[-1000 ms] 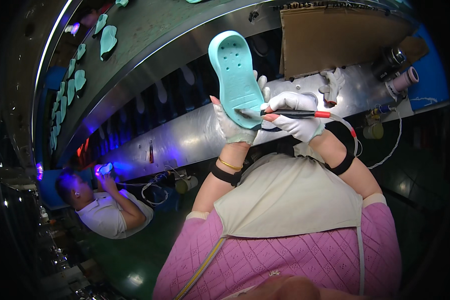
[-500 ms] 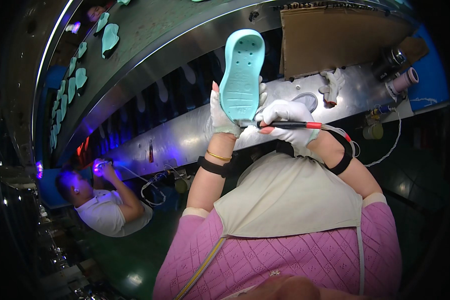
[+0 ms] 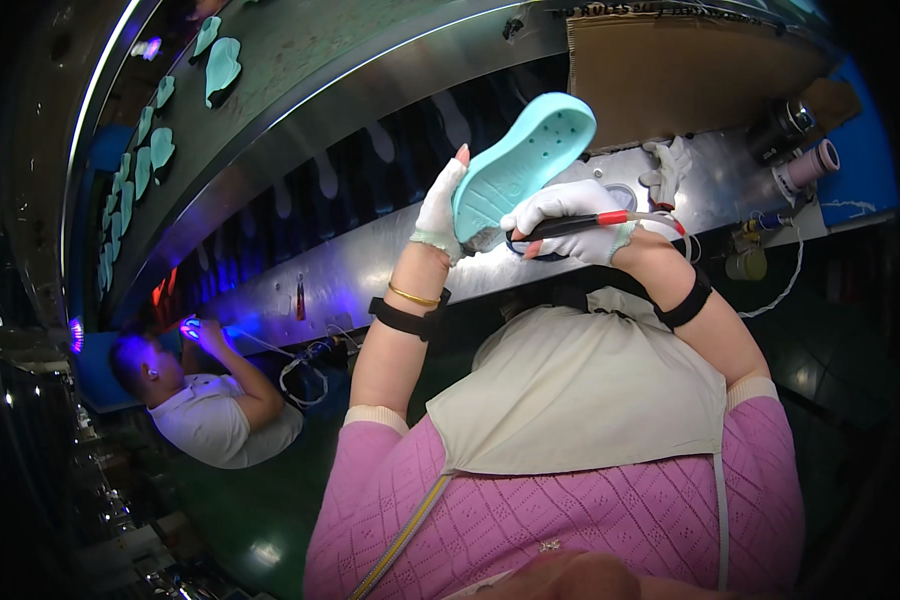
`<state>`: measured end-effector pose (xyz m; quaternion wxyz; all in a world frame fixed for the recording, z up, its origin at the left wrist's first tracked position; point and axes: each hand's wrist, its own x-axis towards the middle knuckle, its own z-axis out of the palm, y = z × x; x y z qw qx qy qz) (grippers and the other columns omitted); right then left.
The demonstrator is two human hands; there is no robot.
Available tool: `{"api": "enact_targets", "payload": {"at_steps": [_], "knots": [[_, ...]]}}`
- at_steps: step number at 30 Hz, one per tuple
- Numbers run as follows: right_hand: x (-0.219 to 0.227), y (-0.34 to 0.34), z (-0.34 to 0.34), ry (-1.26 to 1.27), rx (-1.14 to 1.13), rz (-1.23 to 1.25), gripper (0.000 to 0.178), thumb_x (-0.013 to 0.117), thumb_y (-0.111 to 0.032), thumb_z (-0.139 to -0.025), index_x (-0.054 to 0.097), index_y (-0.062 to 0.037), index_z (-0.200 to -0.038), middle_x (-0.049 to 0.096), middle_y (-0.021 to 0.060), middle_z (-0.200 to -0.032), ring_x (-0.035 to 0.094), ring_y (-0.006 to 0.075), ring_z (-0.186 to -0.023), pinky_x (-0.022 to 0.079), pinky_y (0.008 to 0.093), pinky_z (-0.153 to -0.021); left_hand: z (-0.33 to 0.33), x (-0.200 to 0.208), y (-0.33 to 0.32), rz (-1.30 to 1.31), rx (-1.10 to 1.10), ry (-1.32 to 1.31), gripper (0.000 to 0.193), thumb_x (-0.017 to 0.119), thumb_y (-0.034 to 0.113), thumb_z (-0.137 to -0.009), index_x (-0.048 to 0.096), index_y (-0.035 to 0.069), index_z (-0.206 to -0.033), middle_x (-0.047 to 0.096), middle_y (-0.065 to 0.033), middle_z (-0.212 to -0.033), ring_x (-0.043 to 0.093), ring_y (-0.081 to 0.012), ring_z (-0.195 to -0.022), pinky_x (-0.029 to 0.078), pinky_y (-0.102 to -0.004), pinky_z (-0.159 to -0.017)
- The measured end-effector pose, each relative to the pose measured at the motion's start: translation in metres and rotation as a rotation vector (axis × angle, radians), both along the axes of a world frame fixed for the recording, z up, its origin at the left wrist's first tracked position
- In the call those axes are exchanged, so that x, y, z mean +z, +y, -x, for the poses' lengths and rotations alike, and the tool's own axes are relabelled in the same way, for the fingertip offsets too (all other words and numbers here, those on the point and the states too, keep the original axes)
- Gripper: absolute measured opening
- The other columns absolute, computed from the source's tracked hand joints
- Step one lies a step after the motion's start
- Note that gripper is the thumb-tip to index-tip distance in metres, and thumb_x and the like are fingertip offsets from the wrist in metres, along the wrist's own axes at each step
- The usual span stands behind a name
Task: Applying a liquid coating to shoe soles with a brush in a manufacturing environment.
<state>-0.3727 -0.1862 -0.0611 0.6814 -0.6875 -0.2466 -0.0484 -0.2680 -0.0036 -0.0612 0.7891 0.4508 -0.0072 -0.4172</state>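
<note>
A turquoise shoe sole (image 3: 520, 155), with holes toward its far end and lines moulded in its surface, slants up to the right in front of me. My left hand (image 3: 440, 210), in a white glove with bare fingertips, grips it near its lower end, thumb along the left edge; the other fingers are hidden behind it. My right hand (image 3: 570, 222), gloved likewise, is closed around a slim black pen-shaped tool (image 3: 588, 221) with a red band and a cord or hose. The tool's front end is beside the sole's lower end; whether it touches is unclear.
A metal bench ledge (image 3: 360, 285) runs beneath my hands. White gloves (image 3: 667, 170), a pink cup (image 3: 812, 163) and a dark bottle (image 3: 785, 125) stand or lie at right, near cardboard (image 3: 670, 80). Turquoise pieces lie on a belt (image 3: 310, 50). A co-worker (image 3: 220, 410) works at left.
The sole has tilted, its far end swinging right and nearer to me. My left hand has turned with it. My right hand has shifted slightly, still with the tool.
</note>
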Motion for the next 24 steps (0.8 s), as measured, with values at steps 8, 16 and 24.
{"api": "enact_targets", "payload": {"at_steps": [8, 16, 24], "knots": [[0.023, -0.020, 0.000, 0.184, 0.021, 0.150, 0.016, 0.072, 0.003, -0.069, 0.065, -0.0027, -0.083, 0.067, 0.0073, -0.090, 0.063, 0.0163, -0.085, 0.051, 0.0276, -0.078, -0.010, -0.010, 0.007, -0.235, -0.166, -0.016, 0.050, 0.047, 0.043, -0.090, 0.049, 0.004, -0.122, 0.059, -0.0116, -0.111, 0.058, -0.0218, -0.099, 0.047, -0.0351, -0.088], [0.019, -0.037, -0.005, 0.259, 0.018, 0.233, 0.022, 0.072, 0.007, -0.066, 0.066, -0.0031, -0.084, 0.066, 0.0062, -0.087, 0.063, 0.0135, -0.079, 0.052, 0.0255, -0.073, -0.018, -0.001, 0.007, -0.243, -0.256, -0.077, 0.058, 0.043, 0.048, -0.090, 0.048, 0.002, -0.124, 0.058, -0.0162, -0.113, 0.061, -0.0264, -0.095, 0.051, -0.0404, -0.081], [0.013, -0.012, 0.003, 0.197, -0.249, -0.150, 0.014, 0.069, -0.004, -0.078, 0.063, -0.0020, -0.091, 0.064, 0.0033, -0.087, 0.060, 0.0089, -0.080, 0.048, 0.0224, -0.073, 0.016, 0.002, -0.009, 0.093, -0.057, 0.000, 0.069, 0.024, 0.055, -0.092, 0.042, -0.001, -0.128, 0.055, -0.0191, -0.118, 0.058, -0.0334, -0.101, 0.047, -0.0482, -0.089]]}}
